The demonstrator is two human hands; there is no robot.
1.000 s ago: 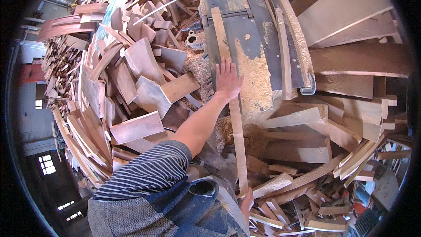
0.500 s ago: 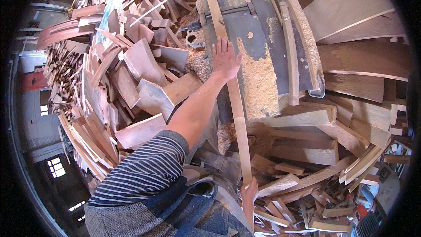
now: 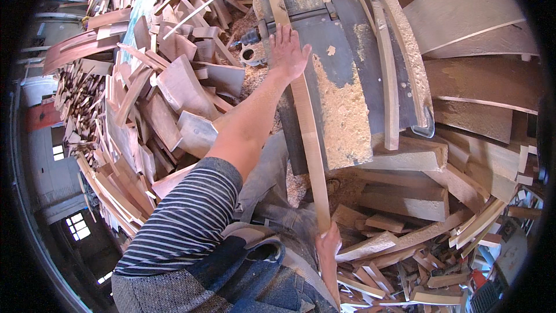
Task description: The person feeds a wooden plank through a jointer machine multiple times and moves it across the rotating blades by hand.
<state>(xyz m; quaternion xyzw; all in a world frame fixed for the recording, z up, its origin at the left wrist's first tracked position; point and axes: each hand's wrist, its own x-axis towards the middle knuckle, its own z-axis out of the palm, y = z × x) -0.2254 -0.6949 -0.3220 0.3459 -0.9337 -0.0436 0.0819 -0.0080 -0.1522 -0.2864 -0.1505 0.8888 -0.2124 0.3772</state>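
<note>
Two bare hands work one long, narrow strip of pale planed wood [image 3: 306, 116], which runs from the top of the picture down toward the person's waist, lying lengthwise along the dark grey metal machine table [image 3: 339, 40]. The left hand [image 3: 288, 52] is stretched far forward at the end of a bare forearm, fingers spread and flat, palm pressing down on the strip and the table surface beside it; it grips nothing, only bears on the wood. The right hand [image 3: 328, 242] sits low near the body, curled around the near end of the same strip, fingers closed on it.

The table looks smooth and worn, with a thick drift of fine tan sawdust [image 3: 341, 113] heaped just right of the strip. A second slim wooden lath [image 3: 387, 75] and a curved, rough-edged board crusted with sawdust [image 3: 405, 52] lie further right on the table. A small round metal fitting [image 3: 252, 55] shows just left of the left hand.

To the left rises a big jumbled pile of reddish-brown offcuts [image 3: 174, 93], flat slabs, wedges and thin slats with sawn faces. To the right and below lie broad brown planks [image 3: 480, 81] and chunky pale blocks [image 3: 405, 197], with short splintery scraps scattered underneath. The person wears a short sleeve striped in dark blue and white [image 3: 185, 220].
</note>
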